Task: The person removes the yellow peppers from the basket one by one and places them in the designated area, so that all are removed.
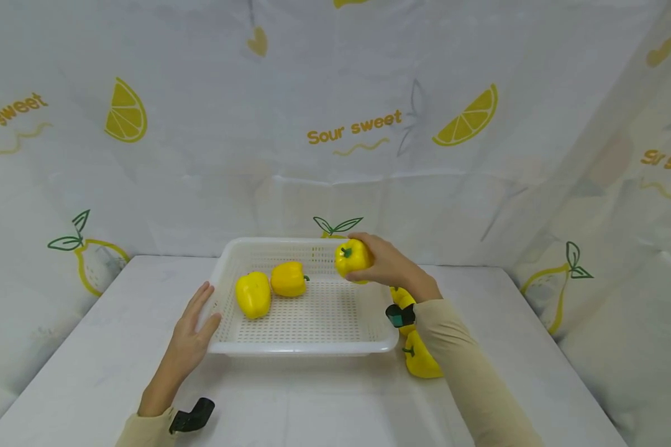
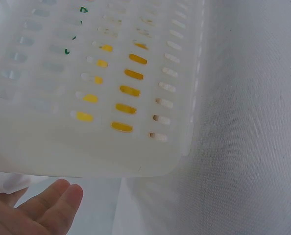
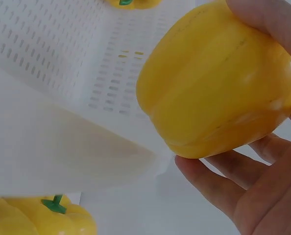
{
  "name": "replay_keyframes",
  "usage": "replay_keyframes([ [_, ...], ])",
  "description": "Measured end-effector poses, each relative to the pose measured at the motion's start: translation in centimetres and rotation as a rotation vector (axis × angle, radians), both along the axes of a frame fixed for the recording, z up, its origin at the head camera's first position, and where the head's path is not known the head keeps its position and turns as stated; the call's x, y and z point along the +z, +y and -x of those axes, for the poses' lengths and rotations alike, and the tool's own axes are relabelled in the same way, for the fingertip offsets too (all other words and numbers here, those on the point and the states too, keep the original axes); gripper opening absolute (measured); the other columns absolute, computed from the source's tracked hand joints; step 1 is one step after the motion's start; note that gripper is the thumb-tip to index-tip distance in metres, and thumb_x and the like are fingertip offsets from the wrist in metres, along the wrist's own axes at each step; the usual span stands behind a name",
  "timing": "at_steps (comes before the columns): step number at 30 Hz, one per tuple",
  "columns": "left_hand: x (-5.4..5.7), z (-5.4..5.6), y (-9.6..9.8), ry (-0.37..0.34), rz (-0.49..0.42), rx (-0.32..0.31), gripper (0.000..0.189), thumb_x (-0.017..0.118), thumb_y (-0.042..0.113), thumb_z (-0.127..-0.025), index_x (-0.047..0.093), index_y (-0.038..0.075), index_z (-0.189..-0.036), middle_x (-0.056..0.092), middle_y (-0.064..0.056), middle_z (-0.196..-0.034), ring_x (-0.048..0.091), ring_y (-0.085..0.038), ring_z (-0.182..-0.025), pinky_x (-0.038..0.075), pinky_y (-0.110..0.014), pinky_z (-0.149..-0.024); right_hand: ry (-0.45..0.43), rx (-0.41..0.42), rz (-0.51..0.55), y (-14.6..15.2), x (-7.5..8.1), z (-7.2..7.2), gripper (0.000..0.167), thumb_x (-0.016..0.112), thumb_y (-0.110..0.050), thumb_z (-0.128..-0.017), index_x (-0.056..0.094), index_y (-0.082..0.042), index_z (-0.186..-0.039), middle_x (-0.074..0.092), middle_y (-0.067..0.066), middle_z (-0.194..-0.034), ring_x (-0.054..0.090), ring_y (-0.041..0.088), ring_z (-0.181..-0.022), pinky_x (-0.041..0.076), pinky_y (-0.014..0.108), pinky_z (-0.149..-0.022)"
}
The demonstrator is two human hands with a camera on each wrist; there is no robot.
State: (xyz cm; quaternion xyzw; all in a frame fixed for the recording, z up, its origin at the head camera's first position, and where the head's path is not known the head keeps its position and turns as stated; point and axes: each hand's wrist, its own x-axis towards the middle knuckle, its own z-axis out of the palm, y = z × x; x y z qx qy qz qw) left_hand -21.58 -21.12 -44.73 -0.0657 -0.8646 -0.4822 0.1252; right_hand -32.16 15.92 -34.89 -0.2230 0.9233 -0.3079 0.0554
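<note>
From far off, I see the right hand with a full grip: thumb and fingers hold a yellow pepper up at the white basket's right back corner, its green stem toward me. Two other peppers lie inside, to its left. The left hand, fingers straight, is farther off, by the basket's left side; maybe touching, I can't tell.

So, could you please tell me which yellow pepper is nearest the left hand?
The leftmost pepper in the white basket; its neighbour sits farther right, another pepper is in the right hand, and the rest lie outside the basket's right side.
</note>
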Motion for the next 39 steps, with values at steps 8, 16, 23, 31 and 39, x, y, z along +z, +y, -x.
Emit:
replay_keyframes([
  [8,-0.1,0.1,0.0,-0.008,-0.006,0.0,0.059,0.05,0.011,-0.099,0.029,-0.004,-0.152,0.017,-0.025,-0.163,0.015,-0.05,-0.15,0.016,-0.07,-0.117,0.018,-0.014,-0.03,1.2,0.5,-0.1,0.086,0.078,-0.031,-0.083,0.032,-0.014,-0.153,0.05,0.011,-0.142,0.052,0.029,-0.115,0.052,0.045,-0.097],
  [16,-0.1,0.1,-0.1,-0.015,-0.004,0.001,0.059,0.051,0.011,-0.1,0.029,-0.003,-0.153,0.017,-0.024,-0.164,0.015,-0.049,-0.15,0.016,-0.069,-0.118,0.05,-0.033,-0.009,3.2,0.9,-0.2,0.086,0.078,-0.03,-0.084,0.032,-0.012,-0.153,0.049,0.014,-0.143,0.052,0.03,-0.115,0.051,0.047,-0.097],
  [23,-0.1,0.1,-0.1,-0.01,-0.009,-0.006,0.059,0.051,0.012,-0.1,0.029,-0.003,-0.153,0.016,-0.023,-0.164,0.015,-0.049,-0.15,0.016,-0.07,-0.117,0.068,-0.046,-0.021,4.3,0.7,-0.2,0.085,0.077,-0.03,-0.084,0.032,-0.011,-0.154,0.047,0.016,-0.145,0.052,0.032,-0.115,0.051,0.049,-0.096],
  [31,0.0,0.1,-0.1,-0.012,-0.006,-0.002,0.059,0.05,0.013,-0.1,0.029,-0.002,-0.153,0.016,-0.023,-0.164,0.015,-0.049,-0.15,0.016,-0.069,-0.118,0.091,-0.077,-0.039,5.5,0.3,-0.2,0.084,0.076,-0.028,-0.085,0.031,-0.01,-0.154,0.044,0.018,-0.148,0.05,0.034,-0.119,0.049,0.053,-0.1],
  [39,0.0,0.1,0.0,0.001,-0.001,0.002,0.059,0.05,0.011,-0.099,0.03,-0.003,-0.152,0.017,-0.024,-0.164,0.016,-0.05,-0.149,0.018,-0.071,-0.116,0.095,-0.115,-0.085,7.3,-0.2,-0.1,0.082,0.075,-0.026,-0.086,0.031,-0.01,-0.154,0.041,0.021,-0.15,0.049,0.038,-0.123,0.046,0.059,-0.104],
])
